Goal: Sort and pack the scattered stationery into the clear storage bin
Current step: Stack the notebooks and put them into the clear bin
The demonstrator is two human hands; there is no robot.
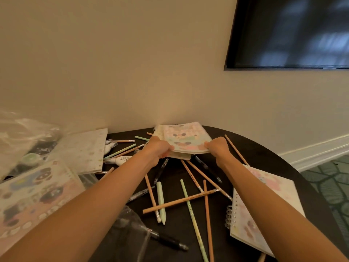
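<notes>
While both arms reach forward, left hand (160,148) and right hand (217,146) grip notebooks (183,138).

Both arms outstretched, left hand (160,148), right hand (217,147), hands curled, gripping

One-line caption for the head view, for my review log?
Left hand and right hand grip pastel notebooks on a dark table strewn with pencils.

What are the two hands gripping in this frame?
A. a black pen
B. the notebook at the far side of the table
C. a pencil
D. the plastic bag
B: the left hand and the right hand each curl their fingers round one side of the notebook, while the pencils lie untouched on the table.
</notes>
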